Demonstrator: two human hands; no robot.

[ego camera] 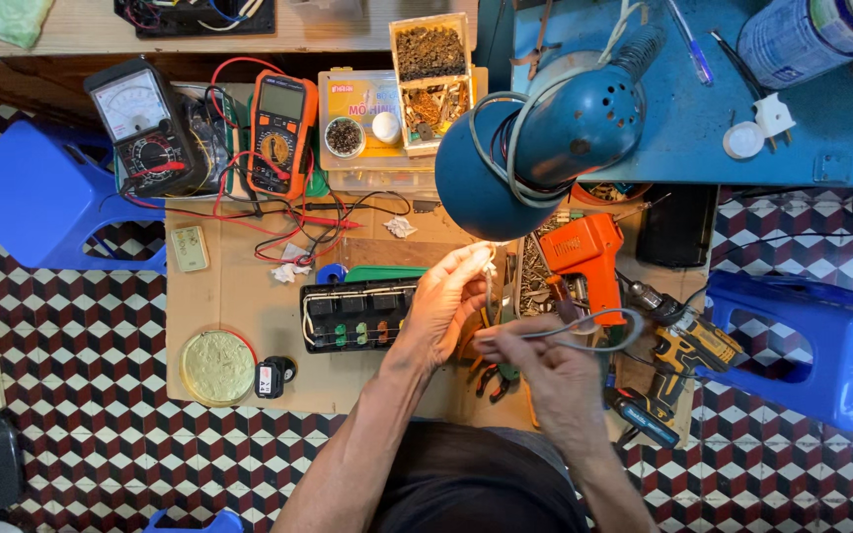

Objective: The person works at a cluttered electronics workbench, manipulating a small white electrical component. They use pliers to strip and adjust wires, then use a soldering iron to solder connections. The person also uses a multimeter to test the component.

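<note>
Your left hand (443, 308) pinches a small white plug (489, 265) under the domed blue lamp (545, 148). Your right hand (555, 380) grips its smooth grey cable (594, 331).

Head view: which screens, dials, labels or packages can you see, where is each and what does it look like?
Analog meter: far left, black, white dial.
Digital meter: beside it, orange, grey screen.
Flat pack: centre, yellow-blue, printed.
Can: top right, blue-white label.
Left hand, right hand: hold grey cable.

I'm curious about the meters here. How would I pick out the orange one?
Start at the brown cardboard sheet on the checkered floor and go to its top edge. The orange handheld digital multimeter stands there, right of the black analogue meter with a needle dial; only it has an orange casing.
</note>
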